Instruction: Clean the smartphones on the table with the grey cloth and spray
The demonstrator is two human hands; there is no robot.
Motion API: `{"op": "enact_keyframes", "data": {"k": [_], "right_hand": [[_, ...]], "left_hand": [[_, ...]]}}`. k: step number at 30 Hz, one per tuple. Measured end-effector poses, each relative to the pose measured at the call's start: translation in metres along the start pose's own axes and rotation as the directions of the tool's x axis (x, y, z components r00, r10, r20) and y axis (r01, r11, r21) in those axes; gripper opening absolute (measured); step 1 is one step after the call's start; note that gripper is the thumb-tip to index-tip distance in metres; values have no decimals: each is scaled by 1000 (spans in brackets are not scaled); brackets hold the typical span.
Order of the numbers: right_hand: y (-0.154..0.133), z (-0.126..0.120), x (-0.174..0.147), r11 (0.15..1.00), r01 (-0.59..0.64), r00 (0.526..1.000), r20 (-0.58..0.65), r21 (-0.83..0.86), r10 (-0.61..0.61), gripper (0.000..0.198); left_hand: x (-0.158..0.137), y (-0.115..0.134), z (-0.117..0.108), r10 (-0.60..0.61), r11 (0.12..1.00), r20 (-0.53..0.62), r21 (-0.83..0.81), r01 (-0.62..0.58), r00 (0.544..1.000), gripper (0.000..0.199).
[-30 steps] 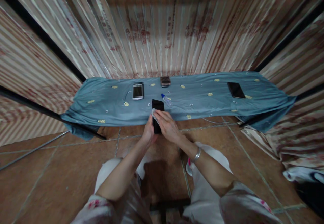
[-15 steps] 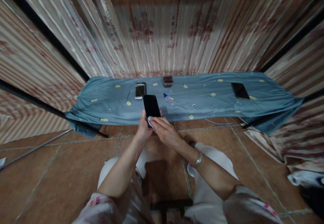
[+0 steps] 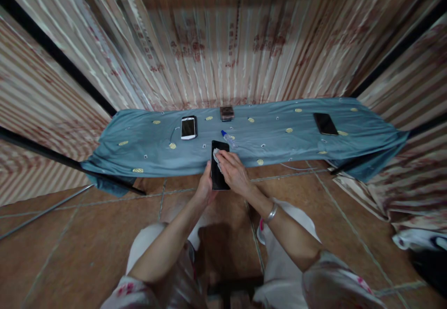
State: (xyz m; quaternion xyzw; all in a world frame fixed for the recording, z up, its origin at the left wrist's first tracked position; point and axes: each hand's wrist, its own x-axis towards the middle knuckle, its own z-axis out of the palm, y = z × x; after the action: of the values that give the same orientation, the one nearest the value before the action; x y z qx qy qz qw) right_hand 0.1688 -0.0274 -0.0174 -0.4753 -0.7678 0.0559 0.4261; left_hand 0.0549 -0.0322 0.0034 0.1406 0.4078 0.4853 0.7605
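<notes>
A black smartphone [image 3: 217, 178] is held by its left edge in my left hand [image 3: 205, 184], just off the front edge of the cloth-covered table. My right hand [image 3: 234, 171] presses a crumpled whitish cloth or tissue [image 3: 216, 156] against the phone's dark face. Its fingers are closed on the cloth and hide part of it. Beyond the phone lies a small clear bottle with a blue cap [image 3: 228, 137]. To its left a white phone [image 3: 188, 128] rests on the table, with a darker edge showing beneath it.
Blue patterned fabric [image 3: 157, 157] covers the long narrow table. A small dark boxy item [image 3: 226, 113], blurred, sits at the back. Another black phone [image 3: 325, 124] lies at the right. Black poles [image 3: 63, 57] and striped curtains [image 3: 209, 29] surround the table; tiled floor [image 3: 115, 216] lies below.
The held phone has turned more upright and shifted slightly right and lower in view. My right hand has slid the cloth from the phone's lower part up towards its upper part.
</notes>
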Motion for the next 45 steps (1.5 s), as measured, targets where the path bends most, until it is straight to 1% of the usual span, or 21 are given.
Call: {"op": "enact_keyframes", "data": {"k": [4, 7, 10, 13, 17, 24, 29, 33, 35, 38, 41, 43, 45], "right_hand": [[1, 1, 3, 1000, 30, 999, 12, -8, -30, 42], [8, 1, 7, 999, 25, 1000, -9, -30, -26, 42], [17, 1, 11, 999, -1, 1000, -32, -41, 0, 42], [25, 2, 14, 999, -32, 999, -45, -44, 30, 42], [31, 3, 16, 997, -59, 996, -67, -48, 56, 42], [34, 4, 14, 995, -99, 993, -60, -27, 97, 42], [26, 7, 9, 998, -59, 998, -35, -7, 59, 43], [15, 9, 5, 1000, -9, 1000, -28, 4, 9, 43], [10, 10, 4, 1000, 5, 1000, -26, 19, -5, 43], [0, 11, 3, 998, 31, 999, 4, 52, -31, 43], [-10, 14, 0, 995, 60, 997, 36, 77, -63, 43], [-18, 16, -3, 993, 83, 994, 58, 85, -88, 42], [-25, 17, -5, 991, 101, 991, 80, 89, -109, 41]], "left_hand": [[1, -8, 2, -3, 1000, -50, 16, 4, 999, 39], [1, -12, 3, 10, 999, -74, 34, -7, 997, 39], [-1, -14, 3, -31, 997, -83, 71, 37, 996, 38], [-2, -11, 2, -54, 993, -79, 98, 62, 995, 38], [-3, -6, 3, -26, 995, -61, 94, 31, 998, 39], [1, -1, 6, -30, 998, -56, 57, 33, 998, 44], [13, 4, 2, 52, 998, -119, 32, -49, 992, 41], [18, 8, -1, 77, 997, -39, 4, -77, 996, 43], [19, 8, -2, 85, 996, -22, -9, -85, 996, 43], [21, 8, -6, 98, 995, -49, -21, -99, 994, 39], [22, 10, -11, 83, 997, -94, 1, -84, 992, 37], [21, 14, -11, 57, 998, -86, 15, -56, 995, 44], [19, 19, -9, 17, 1000, -55, 16, -16, 998, 56]]}}
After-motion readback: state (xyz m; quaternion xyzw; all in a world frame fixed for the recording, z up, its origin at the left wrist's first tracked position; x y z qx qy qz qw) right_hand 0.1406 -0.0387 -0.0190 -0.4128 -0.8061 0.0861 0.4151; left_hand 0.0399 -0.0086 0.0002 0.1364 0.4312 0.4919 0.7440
